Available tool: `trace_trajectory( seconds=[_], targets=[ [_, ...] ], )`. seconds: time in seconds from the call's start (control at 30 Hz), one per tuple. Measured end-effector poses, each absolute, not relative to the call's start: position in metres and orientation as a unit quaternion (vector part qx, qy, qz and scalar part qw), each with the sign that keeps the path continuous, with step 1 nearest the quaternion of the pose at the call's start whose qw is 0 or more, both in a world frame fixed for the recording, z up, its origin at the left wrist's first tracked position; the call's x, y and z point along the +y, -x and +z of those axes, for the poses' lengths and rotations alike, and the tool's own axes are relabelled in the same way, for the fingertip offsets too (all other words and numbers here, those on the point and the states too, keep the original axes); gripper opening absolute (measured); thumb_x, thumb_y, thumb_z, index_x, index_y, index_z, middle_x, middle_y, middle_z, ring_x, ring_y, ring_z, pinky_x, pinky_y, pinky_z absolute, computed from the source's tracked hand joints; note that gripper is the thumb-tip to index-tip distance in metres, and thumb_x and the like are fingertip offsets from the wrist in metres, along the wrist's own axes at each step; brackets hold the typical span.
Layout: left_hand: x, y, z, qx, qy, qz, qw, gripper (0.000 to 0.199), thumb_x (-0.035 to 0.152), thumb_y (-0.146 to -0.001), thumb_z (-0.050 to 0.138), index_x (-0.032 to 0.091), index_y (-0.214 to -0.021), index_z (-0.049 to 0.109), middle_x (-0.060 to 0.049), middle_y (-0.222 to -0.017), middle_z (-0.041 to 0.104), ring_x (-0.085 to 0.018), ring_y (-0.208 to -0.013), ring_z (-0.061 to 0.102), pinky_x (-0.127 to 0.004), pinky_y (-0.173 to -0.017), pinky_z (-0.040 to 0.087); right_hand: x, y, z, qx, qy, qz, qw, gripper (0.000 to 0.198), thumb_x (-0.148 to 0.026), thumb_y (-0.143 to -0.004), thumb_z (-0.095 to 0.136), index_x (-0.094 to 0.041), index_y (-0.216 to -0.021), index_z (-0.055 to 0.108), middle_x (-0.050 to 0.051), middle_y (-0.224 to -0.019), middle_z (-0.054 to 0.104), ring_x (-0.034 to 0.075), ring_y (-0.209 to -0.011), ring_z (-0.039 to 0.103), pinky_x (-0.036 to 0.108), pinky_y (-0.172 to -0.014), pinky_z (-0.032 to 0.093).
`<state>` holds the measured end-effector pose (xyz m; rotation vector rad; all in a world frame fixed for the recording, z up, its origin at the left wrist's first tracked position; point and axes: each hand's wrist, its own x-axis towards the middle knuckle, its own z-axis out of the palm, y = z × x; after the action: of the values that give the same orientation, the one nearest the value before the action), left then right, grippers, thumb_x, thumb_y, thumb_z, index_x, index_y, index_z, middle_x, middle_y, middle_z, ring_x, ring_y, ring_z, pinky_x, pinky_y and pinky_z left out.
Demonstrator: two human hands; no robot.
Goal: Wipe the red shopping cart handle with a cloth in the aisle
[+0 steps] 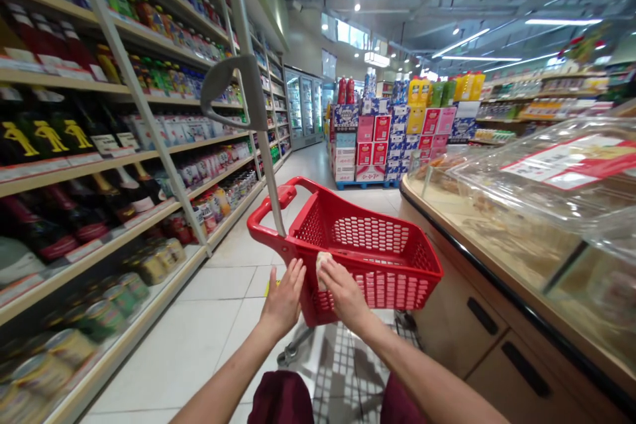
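Note:
A red plastic shopping basket cart (382,265) with perforated walls stands right in front of me. My right hand (342,291) is closed around a crumpled off-white cloth (322,267), which lies against the cart's near side. Just left of it, my left hand (284,298) has its fingers stretched out by the same side, near the handle end; whether it touches the plastic I cannot tell. The red handle (263,212) curves out at the cart's left. A metal pole with a grey plastic grip (258,94) rises beside the handle.
Shelves (149,158) of bottles and cans run along the left. On the right is a wooden counter (457,318) bearing clear plastic lids (527,205). Stacked drink cartons (372,139) stand ahead on a blue pallet. Glass-door fridges (304,103) line the back.

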<state>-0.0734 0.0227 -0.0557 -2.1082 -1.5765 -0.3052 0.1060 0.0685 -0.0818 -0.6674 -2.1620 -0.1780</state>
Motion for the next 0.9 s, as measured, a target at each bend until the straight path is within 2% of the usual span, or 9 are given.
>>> trace_trajectory(
  seconds=[0.07, 0.23, 0.43, 0.6, 0.8, 0.9],
  targets=[
    [0.022, 0.078, -0.053, -0.582, 0.765, -0.120, 0.249, 0.058, 0.019, -0.070, 0.040, 0.013, -0.128, 0.035, -0.010, -0.136, 0.034, -0.023, -0.128, 0.025, -0.049, -0.105, 0.010, 0.073, -0.100, -0.079, -0.862, 0.262, -0.075, 0.427, 0.039, -0.009, -0.086, 0.032, -0.014, -0.122, 0.047, 0.013, -0.126, 0.047, 0.020, -0.125, 0.030, 0.043, -0.099, 0.036],
    [0.020, 0.090, -0.048, -0.611, 0.738, -0.147, 0.245, 0.060, 0.018, -0.069, 0.040, 0.011, -0.128, 0.034, -0.011, -0.138, 0.031, -0.022, -0.128, 0.025, -0.049, -0.105, 0.007, 0.070, -0.091, -0.093, -0.885, 0.244, -0.077, 0.388, 0.033, -0.013, -0.088, 0.034, -0.014, -0.113, 0.055, 0.013, -0.114, 0.057, 0.019, -0.118, 0.042, 0.039, -0.092, 0.044],
    [0.018, 0.101, -0.048, -0.658, 0.702, -0.158, 0.221, 0.063, 0.017, -0.067, 0.040, 0.010, -0.130, 0.030, -0.010, -0.138, 0.030, -0.021, -0.129, 0.024, -0.050, -0.105, 0.011, 0.067, -0.061, -0.050, -0.862, 0.215, -0.101, 0.449, 0.034, -0.012, -0.088, 0.032, -0.010, -0.116, 0.052, 0.013, -0.124, 0.049, 0.020, -0.126, 0.028, 0.041, -0.100, 0.034],
    [0.013, 0.111, -0.048, -0.675, 0.689, -0.144, 0.221, 0.062, 0.016, -0.067, 0.040, 0.010, -0.128, 0.032, -0.011, -0.138, 0.030, -0.022, -0.128, 0.024, -0.051, -0.104, 0.015, 0.069, -0.047, -0.067, -0.887, 0.196, -0.110, 0.403, 0.031, -0.013, -0.088, 0.034, -0.011, -0.108, 0.057, 0.012, -0.109, 0.060, 0.019, -0.117, 0.042, 0.037, -0.092, 0.044],
    [0.007, 0.123, -0.044, -0.684, 0.677, -0.145, 0.229, 0.067, 0.013, -0.066, 0.040, 0.009, -0.131, 0.025, -0.013, -0.139, 0.027, -0.022, -0.130, 0.021, -0.053, -0.104, 0.013, 0.069, -0.025, -0.034, -0.873, 0.164, -0.111, 0.445, 0.031, -0.015, -0.089, 0.035, -0.013, -0.114, 0.053, 0.009, -0.125, 0.049, 0.020, -0.126, 0.028, 0.039, -0.101, 0.034],
    [0.007, 0.126, -0.044, -0.686, 0.675, -0.148, 0.228, 0.067, 0.013, -0.067, 0.039, 0.010, -0.132, 0.023, -0.012, -0.140, 0.026, -0.022, -0.130, 0.020, -0.053, -0.104, 0.012, 0.073, -0.020, -0.039, -0.879, 0.185, -0.105, 0.428, 0.028, -0.016, -0.088, 0.037, -0.013, -0.108, 0.056, 0.010, -0.119, 0.053, 0.020, -0.121, 0.036, 0.038, -0.099, 0.037]
  ],
)
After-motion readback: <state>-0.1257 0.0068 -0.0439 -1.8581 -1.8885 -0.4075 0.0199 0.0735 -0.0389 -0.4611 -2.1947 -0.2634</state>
